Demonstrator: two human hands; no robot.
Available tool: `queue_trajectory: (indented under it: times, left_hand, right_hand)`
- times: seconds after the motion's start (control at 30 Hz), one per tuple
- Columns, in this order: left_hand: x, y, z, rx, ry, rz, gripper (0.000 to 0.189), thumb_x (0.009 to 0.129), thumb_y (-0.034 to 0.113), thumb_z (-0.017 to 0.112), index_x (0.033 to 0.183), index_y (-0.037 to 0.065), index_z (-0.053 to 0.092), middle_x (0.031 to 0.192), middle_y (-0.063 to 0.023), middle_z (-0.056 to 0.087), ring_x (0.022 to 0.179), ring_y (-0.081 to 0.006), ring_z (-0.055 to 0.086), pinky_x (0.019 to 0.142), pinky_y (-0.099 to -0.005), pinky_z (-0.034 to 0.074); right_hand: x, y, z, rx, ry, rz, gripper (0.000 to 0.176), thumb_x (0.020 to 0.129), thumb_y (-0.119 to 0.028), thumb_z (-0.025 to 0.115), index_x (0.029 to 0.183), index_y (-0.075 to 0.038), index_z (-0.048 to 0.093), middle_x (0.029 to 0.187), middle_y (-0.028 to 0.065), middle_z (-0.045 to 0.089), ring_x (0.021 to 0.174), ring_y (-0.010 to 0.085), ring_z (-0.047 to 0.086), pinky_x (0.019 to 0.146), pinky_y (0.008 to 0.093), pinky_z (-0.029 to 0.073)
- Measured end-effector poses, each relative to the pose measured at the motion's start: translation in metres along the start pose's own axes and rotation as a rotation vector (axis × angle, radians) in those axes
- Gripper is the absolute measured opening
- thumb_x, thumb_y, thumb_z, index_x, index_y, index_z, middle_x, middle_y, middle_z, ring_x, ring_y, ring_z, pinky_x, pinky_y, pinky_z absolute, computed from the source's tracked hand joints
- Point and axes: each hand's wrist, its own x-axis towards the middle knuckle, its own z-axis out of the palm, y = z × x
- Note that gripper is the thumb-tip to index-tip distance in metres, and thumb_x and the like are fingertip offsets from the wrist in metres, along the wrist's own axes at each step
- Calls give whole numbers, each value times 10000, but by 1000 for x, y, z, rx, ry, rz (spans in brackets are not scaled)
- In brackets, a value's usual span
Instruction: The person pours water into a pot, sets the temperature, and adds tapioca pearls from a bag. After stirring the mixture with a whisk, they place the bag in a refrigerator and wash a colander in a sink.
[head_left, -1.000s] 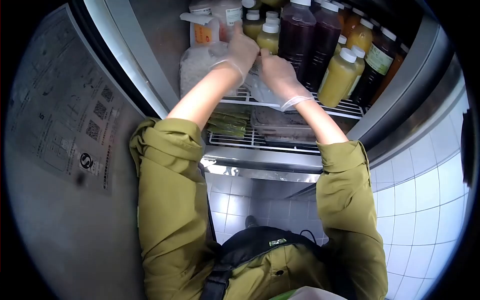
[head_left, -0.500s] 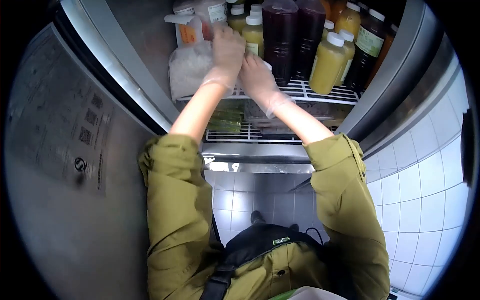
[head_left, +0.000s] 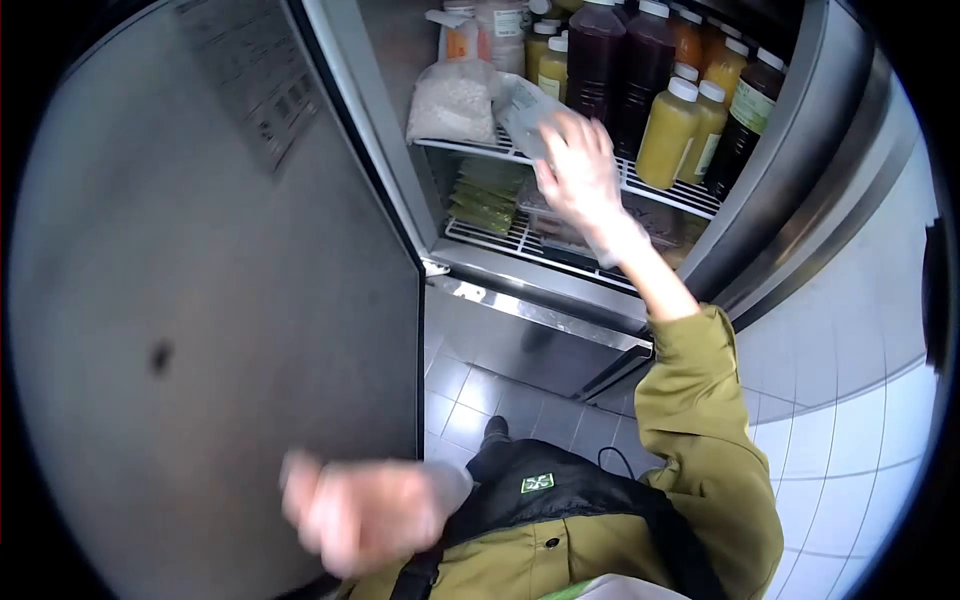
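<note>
My right hand [head_left: 582,175], in a thin clear glove, reaches to the upper fridge shelf [head_left: 640,185]. Its thumb and fingers close around the right side of a pale translucent plastic packet [head_left: 522,108], whose contents I cannot make out. Left of the packet rests a clear bag of white granules [head_left: 453,102]. Behind it stand small bottles of yellow-green juice [head_left: 552,72] and large bottles of dark purple drink [head_left: 594,65]. My left hand [head_left: 365,512] is low at the front, before the fridge door, its fingers smeared by motion.
The open steel fridge door [head_left: 300,330] fills the left side. Green packets [head_left: 487,195] and a clear container [head_left: 555,225] lie on the lower shelf. More yellow bottles [head_left: 667,140] stand at the right. Grey tiles [head_left: 470,410] cover the floor.
My left hand has left the shelf and dropped toward the lower left. My right hand stays at the shelf, where the pale packet now shows beside it. The view has turned.
</note>
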Motion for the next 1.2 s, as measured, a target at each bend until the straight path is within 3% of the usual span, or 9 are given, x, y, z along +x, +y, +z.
queue_trajectory:
  times: [0.07, 0.1, 0.13, 0.23, 0.43, 0.63, 0.83, 1.03, 1.2]
  left_hand:
    - [34, 16, -61, 581, 869, 273, 261, 817, 113, 549, 1032, -33, 529, 1012, -155, 554, 937, -252, 535, 811, -368, 421]
    - [52, 39, -79, 245, 732, 405, 226, 850, 86, 511, 1016, -67, 523, 923, -125, 566, 849, -200, 551, 768, -359, 447]
    - [40, 34, -152, 1061, 505, 734, 245, 863, 120, 520, 1042, -47, 534, 871, -104, 570, 805, -174, 550, 818, -337, 443]
    - [60, 85, -162, 906, 194, -409, 325, 882, 218, 514, 1115, -2, 458, 1046, -126, 517, 951, -233, 511, 880, -328, 392]
    - [7, 133, -136, 100, 21, -1302, 431, 913, 429, 404, 1107, 68, 537, 1000, -24, 534, 930, -146, 478, 845, -318, 373]
    - [21, 244, -32, -51, -690, -931, 295, 843, 263, 461, 1007, 39, 558, 1002, -166, 554, 968, -307, 520, 827, -394, 406]
    - [36, 297, 19, -490, -738, -1214, 247, 687, 135, 487, 863, 52, 639, 898, -205, 605, 928, -357, 570, 809, -420, 461]
    - [90, 287, -241, -303, -891, -534, 259, 737, 230, 441, 832, 33, 581, 777, -163, 587, 756, -328, 571, 663, -425, 448]
    - [143, 324, -550, 635, -799, -910, 223, 771, 268, 452, 776, 98, 596, 765, -126, 598, 724, -310, 585, 597, -431, 466]
  right_hand:
    - [-46, -7, -27, 161, -22, 25, 451, 691, -145, 614, 1117, -51, 498, 1129, 141, 469, 1073, 294, 441, 925, 423, 350]
    - [-79, -9, -37, 244, -44, 29, 435, 708, -166, 601, 1117, -60, 499, 1117, 139, 471, 1065, 286, 443, 923, 422, 351]
    - [-115, -12, -47, 290, -91, 39, 390, 710, -153, 599, 1079, -56, 519, 1105, 141, 479, 1044, 292, 457, 907, 418, 366]
    - [-210, -14, -83, 518, -247, 71, 264, 718, -120, 589, 971, -51, 564, 1077, 145, 501, 1001, 311, 487, 857, 409, 412]
    - [-349, 16, -214, 767, -561, 126, 200, 738, -90, 579, 937, -77, 579, 1046, 117, 528, 953, 296, 527, 783, 377, 457]
    - [-408, 31, -294, 796, -618, 295, 143, 754, -55, 556, 877, -77, 624, 967, 101, 564, 905, 268, 561, 779, 333, 459]
    - [-420, -16, -302, 933, -780, 68, 225, 845, -137, 484, 1012, -24, 584, 1055, 178, 532, 1016, 306, 515, 856, 371, 409]
    - [-435, -184, -311, 1164, -989, -371, 256, 852, -103, 453, 1054, 30, 537, 1043, 237, 537, 992, 386, 483, 851, 422, 380]
    - [-504, -375, -374, 1439, -1141, -731, 180, 795, -13, 458, 930, -23, 577, 935, 154, 534, 926, 307, 513, 837, 355, 410]
